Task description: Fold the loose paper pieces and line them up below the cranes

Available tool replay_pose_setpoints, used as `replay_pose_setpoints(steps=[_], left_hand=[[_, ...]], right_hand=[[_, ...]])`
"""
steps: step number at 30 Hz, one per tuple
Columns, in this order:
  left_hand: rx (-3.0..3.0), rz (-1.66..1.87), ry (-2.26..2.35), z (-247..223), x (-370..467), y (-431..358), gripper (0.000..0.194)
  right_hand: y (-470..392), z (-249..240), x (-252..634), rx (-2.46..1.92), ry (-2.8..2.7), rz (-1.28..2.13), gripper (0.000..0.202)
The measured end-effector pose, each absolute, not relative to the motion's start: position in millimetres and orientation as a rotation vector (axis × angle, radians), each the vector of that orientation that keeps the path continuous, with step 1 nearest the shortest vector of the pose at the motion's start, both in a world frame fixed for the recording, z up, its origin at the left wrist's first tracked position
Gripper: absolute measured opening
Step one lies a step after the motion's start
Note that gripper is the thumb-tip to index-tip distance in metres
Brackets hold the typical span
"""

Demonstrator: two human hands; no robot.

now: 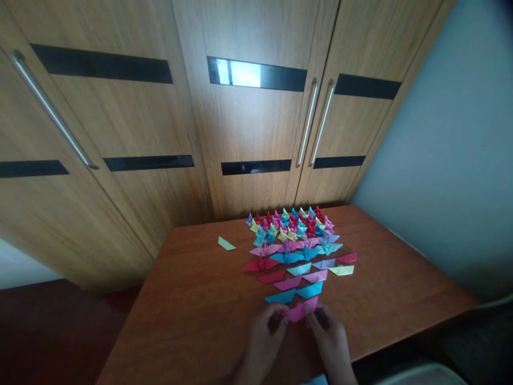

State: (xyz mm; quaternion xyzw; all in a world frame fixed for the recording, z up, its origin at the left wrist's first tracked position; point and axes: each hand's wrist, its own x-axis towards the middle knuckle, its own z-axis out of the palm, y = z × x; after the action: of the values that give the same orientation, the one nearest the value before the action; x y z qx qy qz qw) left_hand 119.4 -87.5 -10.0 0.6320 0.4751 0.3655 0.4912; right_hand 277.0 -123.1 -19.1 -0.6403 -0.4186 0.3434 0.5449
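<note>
Between my two hands is a piece of folded pink origami paper (297, 314), boat-like in outline. My left hand (269, 327) pinches its left end, fingers closed. At the other end my right hand (326, 329) grips it between thumb and fingers. Just beyond the hands lie two blue folded papers (281, 296), and behind them rows of similar flat pieces, among them a red one (271, 277) and a yellow one (342, 270). Farther back stand origami cranes with spread wings, such as a red crane (261, 263) and a blue crane (287, 256).
Many small colourful cranes (302, 230) crowd the back of the wooden table (192, 299). A pale green folded paper (226, 244) lies apart at the left. Wooden wardrobe doors (256, 198) rise behind the table, and a dark chair (460, 347) is at the lower right.
</note>
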Motion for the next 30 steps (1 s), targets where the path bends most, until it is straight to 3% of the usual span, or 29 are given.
replay_pose_setpoints(steps=[7, 11, 17, 30], left_hand=[[1.549, 0.866, 1.174, -13, 113, -91, 0.016], [1.527, 0.867, 1.174, -14, 113, -92, 0.015], [1.496, 0.858, 1.170, -12, 113, -94, 0.019], [1.560, 0.860, 1.170, -19, 112, -95, 0.017]], right_hand=[[-107, -34, 379, -1.825, -0.855, 0.564, 0.059], [-96, -37, 411, -2.173, -1.007, 0.380, 0.052], [-92, -23, 402, -2.564, -1.171, 0.316, 0.042], [-84, -22, 388, -2.605, -1.236, 0.252, 0.041]])
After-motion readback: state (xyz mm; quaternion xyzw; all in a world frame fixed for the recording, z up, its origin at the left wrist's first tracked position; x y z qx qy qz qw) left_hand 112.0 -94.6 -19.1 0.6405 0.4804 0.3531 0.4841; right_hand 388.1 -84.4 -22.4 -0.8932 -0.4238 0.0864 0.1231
